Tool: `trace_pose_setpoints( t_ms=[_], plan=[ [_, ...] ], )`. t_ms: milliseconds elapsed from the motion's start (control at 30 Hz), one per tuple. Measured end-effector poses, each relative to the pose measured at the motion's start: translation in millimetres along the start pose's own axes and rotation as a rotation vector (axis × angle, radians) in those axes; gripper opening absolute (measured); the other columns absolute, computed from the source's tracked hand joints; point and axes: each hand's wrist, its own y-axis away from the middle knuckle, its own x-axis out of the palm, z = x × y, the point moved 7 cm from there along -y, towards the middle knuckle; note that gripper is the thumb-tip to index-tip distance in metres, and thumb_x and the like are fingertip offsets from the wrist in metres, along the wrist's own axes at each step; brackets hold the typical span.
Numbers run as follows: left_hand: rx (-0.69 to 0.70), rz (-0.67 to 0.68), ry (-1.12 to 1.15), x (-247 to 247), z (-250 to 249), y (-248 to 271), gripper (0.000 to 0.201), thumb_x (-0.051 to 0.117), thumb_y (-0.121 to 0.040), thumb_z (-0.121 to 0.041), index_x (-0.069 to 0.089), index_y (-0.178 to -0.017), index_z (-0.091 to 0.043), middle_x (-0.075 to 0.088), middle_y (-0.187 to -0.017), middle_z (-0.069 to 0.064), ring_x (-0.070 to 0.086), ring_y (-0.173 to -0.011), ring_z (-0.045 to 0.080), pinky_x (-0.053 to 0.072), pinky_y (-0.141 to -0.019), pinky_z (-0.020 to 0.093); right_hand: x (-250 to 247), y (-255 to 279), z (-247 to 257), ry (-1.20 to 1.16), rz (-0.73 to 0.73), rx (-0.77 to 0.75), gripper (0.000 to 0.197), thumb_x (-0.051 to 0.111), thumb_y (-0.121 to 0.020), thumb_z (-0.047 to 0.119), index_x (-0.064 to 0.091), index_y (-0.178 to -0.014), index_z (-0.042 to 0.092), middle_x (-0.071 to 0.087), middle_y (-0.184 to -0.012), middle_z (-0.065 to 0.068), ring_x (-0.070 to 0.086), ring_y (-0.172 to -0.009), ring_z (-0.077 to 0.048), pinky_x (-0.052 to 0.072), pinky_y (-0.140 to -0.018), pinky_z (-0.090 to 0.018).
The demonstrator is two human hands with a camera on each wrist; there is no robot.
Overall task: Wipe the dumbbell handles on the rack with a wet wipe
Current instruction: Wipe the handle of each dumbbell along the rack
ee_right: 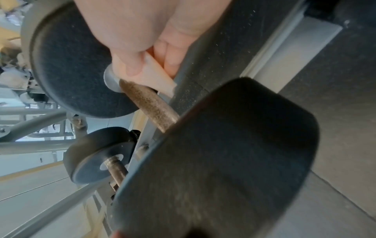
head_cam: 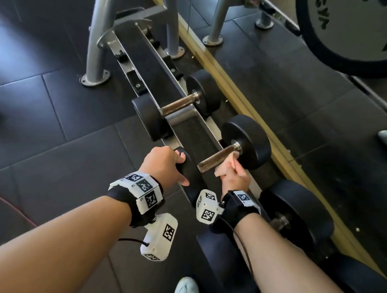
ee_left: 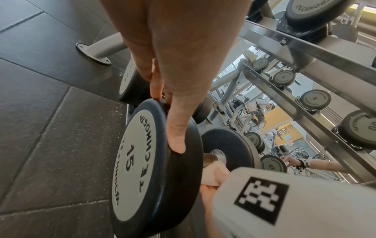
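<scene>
A black dumbbell marked 15 (ee_left: 138, 161) lies across the low rack rail (head_cam: 189, 132). Its knurled metal handle (head_cam: 216, 158) spans between the near head (head_cam: 191, 171) and the far head (head_cam: 249, 140). My left hand (head_cam: 166, 162) grips the rim of the near head, fingers curled over the top and thumb (ee_left: 177, 136) on the edge. My right hand (head_cam: 236, 178) pinches a pale folded wet wipe (head_cam: 224, 168) against the handle near the far head. In the right wrist view the wipe (ee_right: 154, 75) sits under my thumb on the handle (ee_right: 148, 104).
A smaller dumbbell (head_cam: 179, 107) rests further along the rail, and a larger one (head_cam: 297, 211) sits nearer to me. Grey rack legs (head_cam: 96, 49) are bolted to the dark rubber floor. A mirror with a yellow base strip (head_cam: 247, 99) runs on the right. My shoe (head_cam: 186, 290) is below.
</scene>
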Motion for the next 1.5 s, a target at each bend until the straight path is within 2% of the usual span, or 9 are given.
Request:
trace_pose_setpoints(
  t_ms=[233,400,533,733,900,1000,1133,1333,1500],
  plan=[
    [-0.003,0.02,-0.014,-5,-5,5,0.07,0.087,-0.066,-0.044,0.061,-0.13,-0.032,0.065,-0.104,-0.007,0.06,-0.101,0.015,0.051,-0.088,0.028,24,30,-18,0.069,0.325,0.079,0.025,0.059,-0.095,0.006,0.078,-0.101,0.022,0.072,-0.098,0.011,0.067,-0.088,0.004,0.048,-0.074,-0.003],
    [-0.014,0.016,0.008,-4,-5,7,0.068,0.087,-0.067,-0.042,0.062,-0.129,-0.032,0.059,-0.094,-0.01,0.059,-0.1,0.014,0.048,-0.085,0.024,-4,-1,2,0.044,0.19,0.127,0.018,0.081,-0.072,0.027,0.079,-0.082,0.042,0.077,-0.09,0.005,0.074,-0.081,-0.01,0.058,-0.077,-0.025],
    [-0.005,0.025,-0.005,-4,-5,6,0.071,0.086,-0.067,-0.045,0.061,-0.131,-0.032,0.066,-0.109,-0.01,0.059,-0.106,0.014,0.047,-0.089,0.024,-10,-16,13,0.083,0.021,0.061,0.032,0.064,-0.09,0.015,0.074,-0.095,0.045,0.072,-0.104,0.008,0.067,-0.101,-0.021,0.054,-0.096,-0.04],
    [0.004,0.022,-0.009,-4,-4,5,0.072,0.085,-0.066,-0.048,0.06,-0.131,-0.033,0.067,-0.12,-0.008,0.06,-0.109,0.015,0.049,-0.093,0.029,15,14,-1,0.08,0.173,0.036,0.026,0.06,-0.096,0.009,0.076,-0.108,0.026,0.064,-0.104,0.021,0.062,-0.106,-0.009,0.048,-0.101,-0.028],
    [0.007,0.012,0.005,-3,-4,8,0.073,0.085,-0.067,-0.046,0.058,-0.134,-0.033,0.065,-0.125,-0.009,0.058,-0.114,0.015,0.048,-0.096,0.029,16,29,-8,0.145,0.408,0.071,0.026,0.058,-0.096,0.007,0.075,-0.11,0.019,0.073,-0.114,0.003,0.066,-0.112,-0.014,0.048,-0.107,-0.037],
    [0.008,0.017,0.01,-3,-4,9,0.072,0.085,-0.067,-0.046,0.059,-0.133,-0.033,0.066,-0.122,-0.009,0.059,-0.112,0.015,0.048,-0.094,0.027,-6,16,-3,0.086,0.2,0.027,0.029,0.064,-0.093,0.013,0.077,-0.099,0.037,0.073,-0.104,0.014,0.067,-0.104,-0.011,0.054,-0.099,-0.039],
    [0.015,0.017,-0.002,-3,-4,9,0.073,0.084,-0.068,-0.047,0.057,-0.134,-0.034,0.065,-0.124,-0.008,0.059,-0.114,0.015,0.048,-0.096,0.029,-16,-4,7,0.075,0.045,-0.088,0.028,0.057,-0.097,0.014,0.073,-0.116,0.028,0.069,-0.122,0.006,0.064,-0.112,-0.014,0.051,-0.102,-0.042],
    [0.012,0.025,-0.001,-3,-2,8,0.078,0.083,-0.069,-0.048,0.052,-0.139,-0.036,0.062,-0.13,-0.01,0.055,-0.12,0.014,0.045,-0.099,0.027,15,7,-4,0.081,0.19,-0.012,0.029,0.054,-0.099,0.012,0.071,-0.113,0.031,0.066,-0.119,0.007,0.062,-0.114,-0.014,0.047,-0.107,-0.04],
    [0.012,0.043,-0.008,-5,-6,11,0.078,0.082,-0.071,-0.046,0.049,-0.141,-0.035,0.059,-0.135,-0.01,0.052,-0.124,0.014,0.043,-0.104,0.029,25,33,-15,0.262,0.54,0.016,0.027,0.055,-0.099,0.017,0.074,-0.101,0.036,0.073,-0.108,0.014,0.065,-0.106,0.002,0.048,-0.106,-0.032]
  ],
)
